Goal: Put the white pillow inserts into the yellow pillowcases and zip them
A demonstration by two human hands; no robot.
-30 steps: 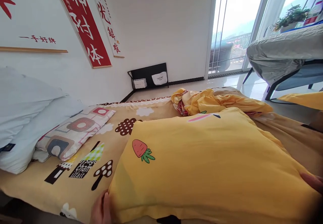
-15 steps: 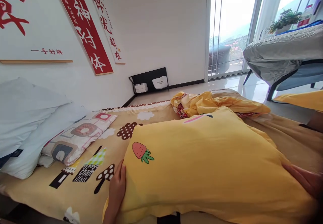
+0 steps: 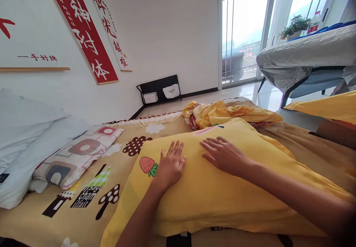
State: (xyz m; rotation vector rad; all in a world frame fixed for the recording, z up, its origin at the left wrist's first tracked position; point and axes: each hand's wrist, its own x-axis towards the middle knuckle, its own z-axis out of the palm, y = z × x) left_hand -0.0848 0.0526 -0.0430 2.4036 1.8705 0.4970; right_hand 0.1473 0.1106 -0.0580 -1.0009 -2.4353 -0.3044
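A plump yellow pillow (image 3: 211,202) with a printed pinkish carrot or strawberry lies flat on the bed right in front of me. On its upper left part, just beside the print, my left hand (image 3: 170,165) rests with fingers spread. My right hand (image 3: 222,156) lies on the top middle of the pillow, fingers stretched toward the left hand. Neither hand grasps anything. Under the pillow spreads a tan bedsheet (image 3: 86,224) with printed mushrooms, clouds and houses.
A patterned pillow (image 3: 80,154) and white pillows (image 3: 33,132) lie at the left by the wall. Bunched yellow cloth (image 3: 222,111) is behind the yellow pillow. At the right stand a covered table (image 3: 306,54) and a chair (image 3: 314,82). A black rack (image 3: 160,87) leans in the corner.
Both hands have left the pillow's left and right sides and come onto its top, fingers spread. The view has shifted slightly to the right.
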